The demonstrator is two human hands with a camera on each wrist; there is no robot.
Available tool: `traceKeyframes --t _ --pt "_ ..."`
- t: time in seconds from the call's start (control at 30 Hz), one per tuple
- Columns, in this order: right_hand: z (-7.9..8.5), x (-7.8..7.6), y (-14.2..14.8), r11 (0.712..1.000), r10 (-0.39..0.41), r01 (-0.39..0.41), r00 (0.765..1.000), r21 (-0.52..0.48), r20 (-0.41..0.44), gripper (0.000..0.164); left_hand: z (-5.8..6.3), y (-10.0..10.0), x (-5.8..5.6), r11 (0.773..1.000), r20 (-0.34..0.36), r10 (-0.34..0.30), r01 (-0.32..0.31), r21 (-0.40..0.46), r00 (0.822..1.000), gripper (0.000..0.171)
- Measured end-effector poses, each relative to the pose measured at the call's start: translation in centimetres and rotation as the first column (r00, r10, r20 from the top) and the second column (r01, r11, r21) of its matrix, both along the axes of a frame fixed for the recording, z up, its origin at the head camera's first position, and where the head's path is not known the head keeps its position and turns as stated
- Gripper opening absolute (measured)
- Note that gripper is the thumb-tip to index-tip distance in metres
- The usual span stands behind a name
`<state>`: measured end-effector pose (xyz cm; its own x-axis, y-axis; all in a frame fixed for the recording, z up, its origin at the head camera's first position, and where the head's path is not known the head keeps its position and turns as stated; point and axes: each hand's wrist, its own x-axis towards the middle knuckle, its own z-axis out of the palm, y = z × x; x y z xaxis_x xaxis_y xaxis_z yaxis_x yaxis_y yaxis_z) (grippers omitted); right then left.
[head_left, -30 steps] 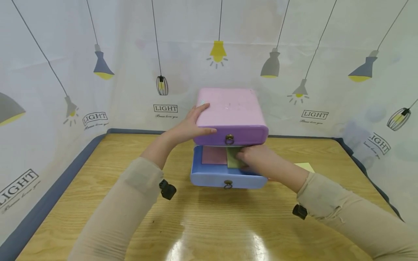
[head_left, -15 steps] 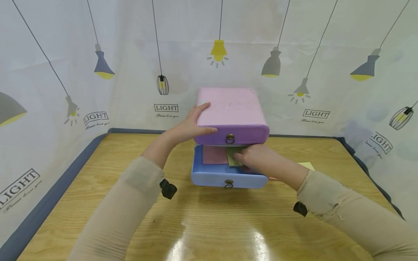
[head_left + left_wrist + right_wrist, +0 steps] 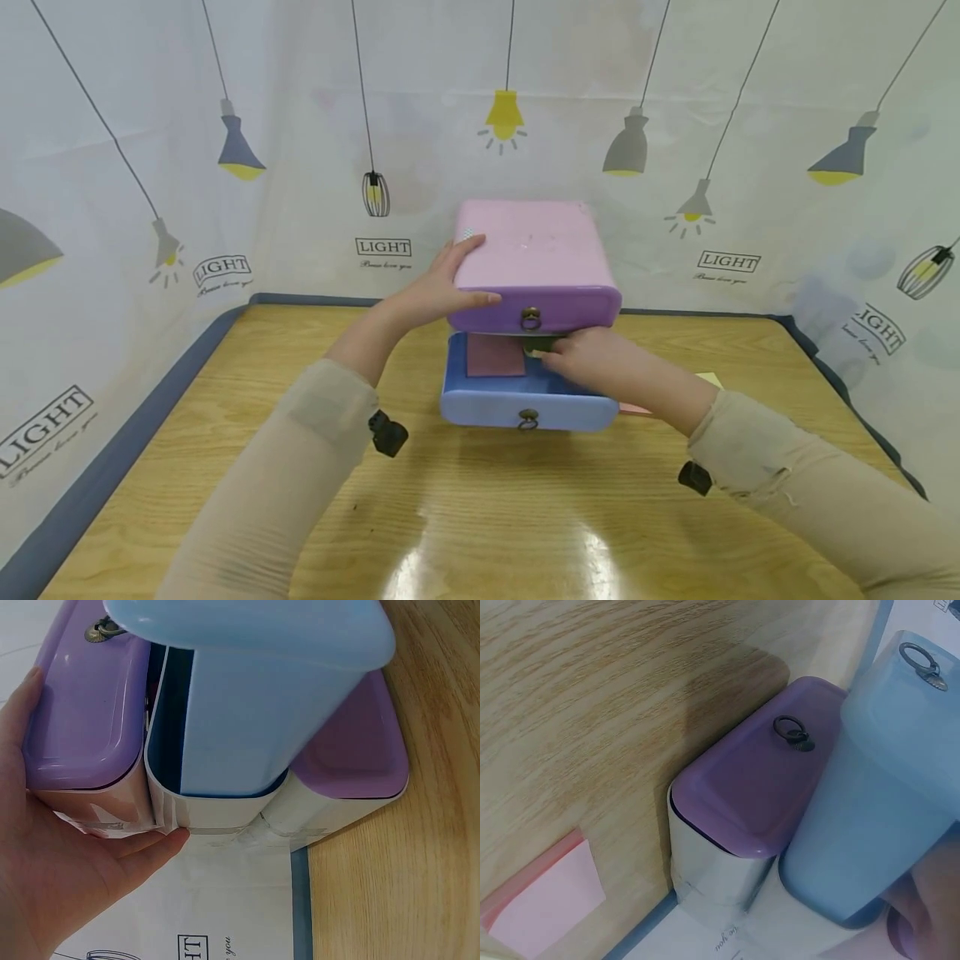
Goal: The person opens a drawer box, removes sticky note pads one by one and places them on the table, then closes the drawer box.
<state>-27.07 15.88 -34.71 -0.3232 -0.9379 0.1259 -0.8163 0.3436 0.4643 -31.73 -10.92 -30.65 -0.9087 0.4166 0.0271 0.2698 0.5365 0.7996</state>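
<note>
Green notepad: located just right of the middle of the frame, inside the pulled-out blue drawer, part of it under the overhang of the purple drawer above. Its near edge appears tipped up. A mauve notepad lies flat just to its left.

Handling, in my judgement: the pad should be kept low and level to clear the overhang, with the mauve one left undisturbed. Light pressure should do, since loose sheets could bend or fan apart. Steady support on the casing matters too, as a knock from the wrist could shift the stack.

Fingers, right hand: curled, the tips appearing to pinch the green pad's near edge; from where I stand, the underside of that grip is hidden, and the right wrist view catches only a blurred part of the hand at lower right.

Fingers, left hand: spread wide and fairly straight, holding nothing free. The thumb lies along the purple front; the others rest against the left side and top of the pink casing.
</note>
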Motion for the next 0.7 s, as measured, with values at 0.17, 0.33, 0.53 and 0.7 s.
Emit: traceKeyframes --t 0.17,0.33,0.53,0.7 --pt "0.8 0.4 0.3 1.000 -0.006 0.005 0.999 0.020 0.037 0.014 0.1 0.1 0.1 1.000 -0.002 -0.004 0.004 0.003 1.000 0.098" --pt "1.5 0.7 0.7 0.999 0.044 -0.044 0.999 -0.014 -0.001 0.012 0.1 0.0 0.1 1.000 -0.004 -0.002 0.002 0.004 1.000 0.098" --pt "2.0 1.1 1.3 0.985 0.119 -0.122 0.992 -0.121 -0.028 0.012 0.0 0.0 0.0 1.000 -0.013 -0.004 0.004 0.006 1.000 0.098" --pt "2.4 1.6 2.0 0.961 0.162 -0.157 0.987 -0.226 0.006 0.022 0.0 0.0 0.0 1.000 -0.011 -0.008 0.008 0.009 1.000 0.098"
